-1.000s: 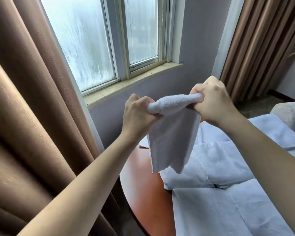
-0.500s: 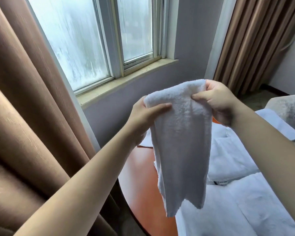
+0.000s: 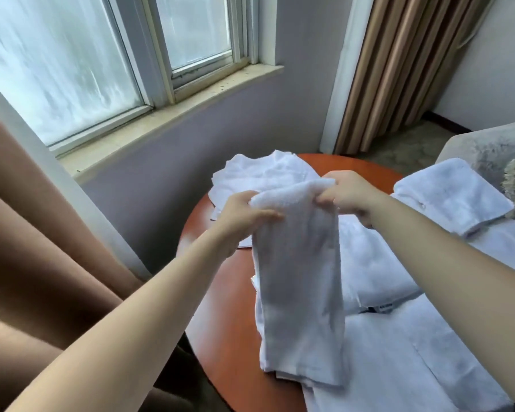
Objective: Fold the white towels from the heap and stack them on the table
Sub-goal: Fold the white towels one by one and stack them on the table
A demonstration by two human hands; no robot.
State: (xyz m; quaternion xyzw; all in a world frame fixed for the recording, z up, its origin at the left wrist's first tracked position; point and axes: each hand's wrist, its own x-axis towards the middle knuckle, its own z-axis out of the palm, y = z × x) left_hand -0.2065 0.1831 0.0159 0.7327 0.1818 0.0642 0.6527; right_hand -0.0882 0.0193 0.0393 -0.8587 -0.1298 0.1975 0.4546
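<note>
A white towel (image 3: 299, 281) hangs lengthwise, folded into a narrow strip, over the round red-brown table (image 3: 220, 322). My left hand (image 3: 244, 215) pinches its top left corner and my right hand (image 3: 347, 193) pinches its top right corner. The towel's lower end reaches down to the towels lying on the table. A loose heap of white towels (image 3: 265, 173) lies at the table's far side behind my hands. Flat folded white towels (image 3: 399, 352) cover the table's right part.
A brown curtain (image 3: 42, 263) hangs close on the left, beside a window (image 3: 101, 63) with a stone sill. Another curtain (image 3: 399, 69) hangs at the back right. A grey armchair (image 3: 488, 144) with a folded towel (image 3: 452, 194) stands at the right.
My hands have come down from window height to just above the table with the towel. The towel, first bunched and short, now hangs as a long strip. The view tilted down.
</note>
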